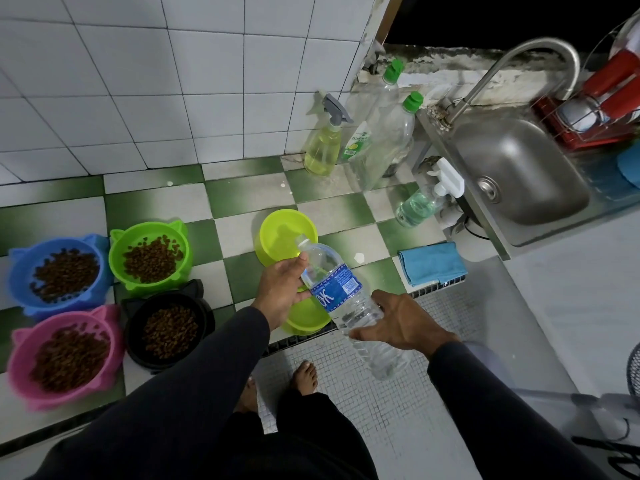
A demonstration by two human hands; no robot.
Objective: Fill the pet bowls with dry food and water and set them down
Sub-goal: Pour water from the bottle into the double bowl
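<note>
Step in hand: I judge this to be the water stage; the four cat-eared bowls already hold dry food, and the water bottle [341, 299] is tipped neck-first toward the far lime bowl [287, 233].
Right hand [398, 323]: fingers curled round the lower body of the bottle, carrying its weight.
Left hand [282, 289]: thumb and fingers closed on the upper part, just below the neck; whether the cap is in this hand I cannot tell.
Bottle: clear plastic, partly full, slanting from 5 o'clock up to 11 o'clock, mouth over the near rim of the far lime bowl.
Near lime bowl [308, 318]: directly under the bottle and left wrist, largely hidden; contents not legible.
Food bowls: blue [57, 275] and pink [64, 355] at 9 o'clock, green [150, 256] and black [169, 329] just right of them, all on the checked floor.
Doing it well: I would bring the mouth over the bowl's centre, raise the base slowly with the right hand, and let the left hand only steer, so the stream stays thin and does not splash on the tiles.
Readable writing: blue label on the bottle shows "OK" in white; smaller print is illegible. A bottle [356, 142] at 1 o'clock reads "Dishwa…", the rest cut off.
</note>
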